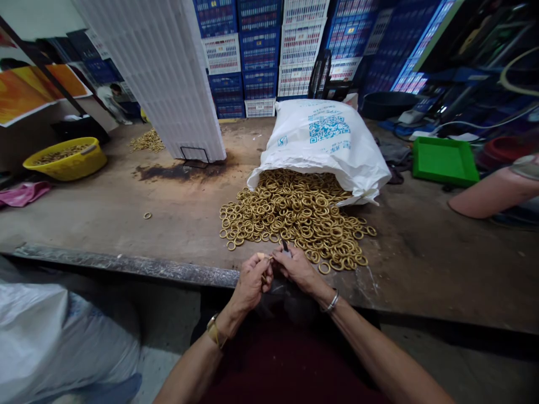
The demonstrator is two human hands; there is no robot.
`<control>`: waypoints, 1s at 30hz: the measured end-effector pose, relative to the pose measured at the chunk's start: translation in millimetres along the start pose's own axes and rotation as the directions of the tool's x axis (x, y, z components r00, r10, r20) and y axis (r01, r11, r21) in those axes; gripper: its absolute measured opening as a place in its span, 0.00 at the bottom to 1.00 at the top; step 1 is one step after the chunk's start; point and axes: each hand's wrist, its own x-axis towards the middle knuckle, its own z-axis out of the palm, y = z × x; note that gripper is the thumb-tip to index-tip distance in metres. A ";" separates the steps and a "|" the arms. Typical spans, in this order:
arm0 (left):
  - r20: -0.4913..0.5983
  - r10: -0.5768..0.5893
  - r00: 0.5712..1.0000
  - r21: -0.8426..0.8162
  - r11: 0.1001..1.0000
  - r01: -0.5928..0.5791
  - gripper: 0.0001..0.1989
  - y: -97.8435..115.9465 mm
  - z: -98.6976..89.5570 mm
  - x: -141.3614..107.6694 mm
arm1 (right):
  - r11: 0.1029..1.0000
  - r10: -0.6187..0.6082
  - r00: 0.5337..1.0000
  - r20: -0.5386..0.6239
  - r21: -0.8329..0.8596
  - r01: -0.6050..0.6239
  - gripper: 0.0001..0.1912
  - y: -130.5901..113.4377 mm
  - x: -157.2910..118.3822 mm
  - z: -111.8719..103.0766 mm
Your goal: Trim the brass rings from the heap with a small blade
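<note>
My left hand (251,279) is closed at the table's front edge, its fingers pinched around a brass-coloured ring that is mostly hidden. Close beside it, my right hand (300,270) grips a small tool (286,248) with a black end and a grey part; its working end is hidden between the hands, so I cannot tell its exact kind. The fingertips of both hands nearly meet. Just beyond them spreads a heap of brass-coloured rings (295,216), spilling from the mouth of a white woven sack (324,134) that lies on its side.
One loose ring (147,215) lies on the wooden table (185,224). A yellow basin (67,165) of small parts is at left, and a tall white panel (164,78) stands behind. At right are a green tray (445,161) and a pink cylinder (497,191). Stacked crates (259,50) line the back.
</note>
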 end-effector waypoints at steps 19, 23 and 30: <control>-0.053 0.127 0.991 0.127 0.985 -0.119 0.15 -9.9 -4.0 1.9 | 0.626 -0.337 0.925 0.176 -0.691 0.360 0.08 20.5 -5.7 -2.8; -0.044 0.131 0.990 0.095 0.987 -0.126 0.14 -9.5 -4.4 -5.4 | 0.570 -0.240 0.958 0.155 -0.777 0.268 0.09 13.3 -1.0 -3.1; 0.092 -0.004 0.996 -0.168 0.986 0.019 0.14 7.3 1.3 -22.1 | 0.425 -0.254 0.967 -0.001 -0.898 0.111 0.12 6.1 24.3 -0.8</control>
